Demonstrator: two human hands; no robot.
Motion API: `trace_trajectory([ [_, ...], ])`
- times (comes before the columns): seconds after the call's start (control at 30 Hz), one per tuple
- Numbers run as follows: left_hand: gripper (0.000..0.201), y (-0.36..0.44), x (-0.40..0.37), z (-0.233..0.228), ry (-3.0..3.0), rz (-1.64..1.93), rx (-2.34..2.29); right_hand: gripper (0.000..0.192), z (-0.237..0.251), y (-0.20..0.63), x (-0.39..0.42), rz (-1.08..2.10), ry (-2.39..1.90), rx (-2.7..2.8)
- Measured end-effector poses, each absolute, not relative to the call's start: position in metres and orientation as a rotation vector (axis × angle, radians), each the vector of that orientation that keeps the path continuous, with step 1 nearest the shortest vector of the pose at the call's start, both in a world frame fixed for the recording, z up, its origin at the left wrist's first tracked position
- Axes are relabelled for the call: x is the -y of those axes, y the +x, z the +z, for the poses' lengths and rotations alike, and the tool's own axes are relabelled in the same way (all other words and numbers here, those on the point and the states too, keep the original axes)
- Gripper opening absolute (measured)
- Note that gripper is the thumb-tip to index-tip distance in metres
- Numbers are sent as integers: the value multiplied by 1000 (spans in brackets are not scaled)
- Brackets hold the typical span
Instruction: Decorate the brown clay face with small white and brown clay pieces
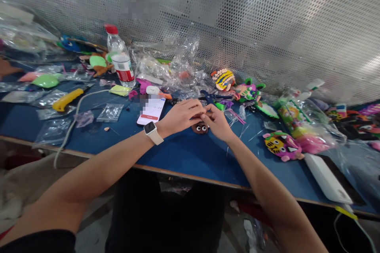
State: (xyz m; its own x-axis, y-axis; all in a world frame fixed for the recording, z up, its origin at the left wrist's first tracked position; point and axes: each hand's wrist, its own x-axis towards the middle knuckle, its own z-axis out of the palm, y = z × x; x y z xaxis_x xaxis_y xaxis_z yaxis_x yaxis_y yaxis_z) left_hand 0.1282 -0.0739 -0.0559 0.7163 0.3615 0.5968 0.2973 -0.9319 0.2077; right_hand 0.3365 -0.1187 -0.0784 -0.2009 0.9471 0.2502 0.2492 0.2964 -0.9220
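One brown foam face (200,128) with two googly eyes lies on the blue bench (184,154), just under both hands. The left hand (181,115) and right hand (216,121) meet above it, fingertips pinched together on some small piece too tiny to make out; both are curled nearly closed, thumbs touching. Both forearms reach in from the near edge and converge, and the left wrist wears one white watch (152,131). One phone (151,110) lies just left of the left hand, screen up. Farther left are one yellow knife (67,99) and one bottle (120,57) with a red cap. To the right lie one tiger face (281,146) and one white power bank (325,178). Clear bags are scattered about, too many to count.
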Motion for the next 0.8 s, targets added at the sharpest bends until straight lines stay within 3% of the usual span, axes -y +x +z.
trace_trajectory([
  [0.13, 14, 127, 74, -56, 2812, 1061, -541, 50, -76, 338, 118, 976, -1082, 1681],
  [0.37, 12, 124, 70, -52, 2693, 1125, -769, 40, -87, 362, 104, 298, -1436, 1903],
  [0.63, 8, 125, 68, -56, 2715, 1035, -848, 32, -94, 356, 105, 505, -1406, 1966],
  [0.8, 14, 126, 66, -61, 2711, 1040, -843, 39, -88, 353, 107, 925, -1317, 1727],
])
